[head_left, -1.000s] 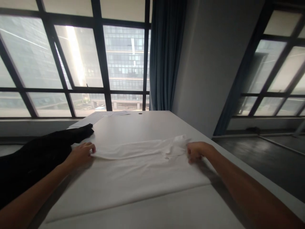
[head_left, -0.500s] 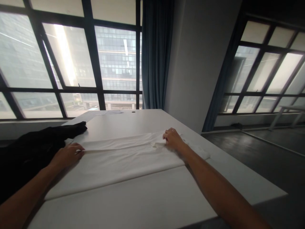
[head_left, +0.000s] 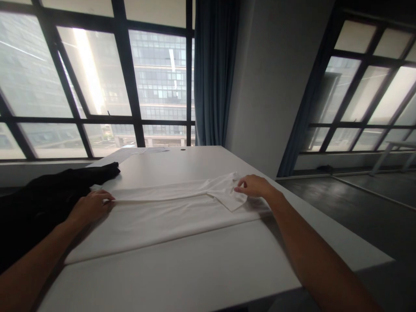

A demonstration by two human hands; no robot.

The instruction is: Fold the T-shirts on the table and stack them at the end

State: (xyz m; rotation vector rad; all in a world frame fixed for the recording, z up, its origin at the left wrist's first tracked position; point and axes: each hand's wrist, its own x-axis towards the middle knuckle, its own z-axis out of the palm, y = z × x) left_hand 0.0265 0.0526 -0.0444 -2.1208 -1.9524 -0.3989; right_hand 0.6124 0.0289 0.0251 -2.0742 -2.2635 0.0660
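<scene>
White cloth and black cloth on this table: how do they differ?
The white garment lies spread flat and partly folded at the middle of the table; the black garment lies bunched at the left edge. The left hand and right hand both touch the white garment; neither touches the black garment. Both are soft fabric on one table.

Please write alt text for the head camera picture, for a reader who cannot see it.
Two bare hands work on a white garment lying flat on a white table: the left hand rests on its left edge, the right hand pinches the sleeve. A black cloth lies at the left, with large windows and a blue curtain behind.
</scene>
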